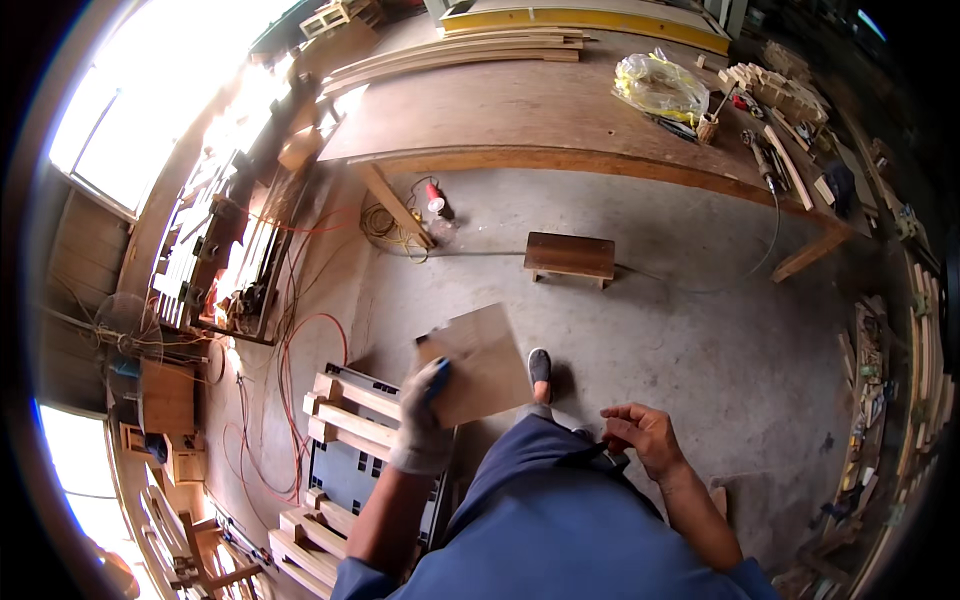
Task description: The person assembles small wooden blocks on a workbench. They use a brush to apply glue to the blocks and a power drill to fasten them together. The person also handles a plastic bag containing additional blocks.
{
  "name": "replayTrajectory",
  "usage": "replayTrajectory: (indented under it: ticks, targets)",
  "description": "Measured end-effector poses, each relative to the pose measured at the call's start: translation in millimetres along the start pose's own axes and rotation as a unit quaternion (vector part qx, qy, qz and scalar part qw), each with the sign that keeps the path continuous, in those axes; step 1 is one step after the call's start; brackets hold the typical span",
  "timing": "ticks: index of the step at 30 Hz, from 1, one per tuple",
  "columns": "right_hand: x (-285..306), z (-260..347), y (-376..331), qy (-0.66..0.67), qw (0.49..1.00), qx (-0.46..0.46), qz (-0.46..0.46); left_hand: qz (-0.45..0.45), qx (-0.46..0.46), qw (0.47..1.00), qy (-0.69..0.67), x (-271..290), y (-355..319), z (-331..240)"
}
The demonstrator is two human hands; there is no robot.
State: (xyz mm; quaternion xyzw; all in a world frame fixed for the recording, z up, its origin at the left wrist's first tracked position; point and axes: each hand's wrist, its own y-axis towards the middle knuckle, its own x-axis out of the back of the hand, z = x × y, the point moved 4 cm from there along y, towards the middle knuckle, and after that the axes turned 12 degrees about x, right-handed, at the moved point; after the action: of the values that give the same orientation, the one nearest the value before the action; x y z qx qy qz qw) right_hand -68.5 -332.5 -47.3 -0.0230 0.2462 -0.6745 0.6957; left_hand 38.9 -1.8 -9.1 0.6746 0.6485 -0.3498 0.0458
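My left hand (424, 420) wears a light work glove with some blue on it and grips the left edge of a thin, rectangular tan board (485, 365). The board is tilted and held above the floor, in front of my body. Bare and close to my waist, my right hand (645, 437) has its fingers bent and drawn together. Whatever lies between those fingertips is too small to name. A dark strip, perhaps a pouch edge, shows just beside them on my clothing. Under my left forearm, light wooden bars (355, 425) lie across a grey-topped stand (345, 472).
Ahead stands a large wooden table (480, 110) with long strips (460, 50), a clear plastic bag (660, 88) and tools. A low brown stool (570, 255) and a red power tool (435, 197) are on the floor. Red hoses (290, 370) trail at left; wood offcuts (865, 400) line the right.
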Motion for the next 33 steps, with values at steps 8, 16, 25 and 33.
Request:
replayTrajectory:
  ticks: [8, 16, 25, 33]
  targets:
    - [33, 53, 109, -0.108, 0.986, 0.027, -0.125, 0.076, 0.088, 0.993, 0.037, -111, 183, 13]
    - [52, 95, 188, -0.13, 0.986, 0.031, -0.103, 0.069, 0.128, 0.988, 0.061, -144, 298, 33]
    - [129, 137, 308, -0.176, 0.984, 0.001, 0.016, -0.044, 0.064, 0.996, -0.043, -168, 409, 49]
    - [246, 181, 388, -0.171, 0.982, -0.057, 0.055, -0.16, 0.043, 0.98, -0.113, -214, 466, 98]
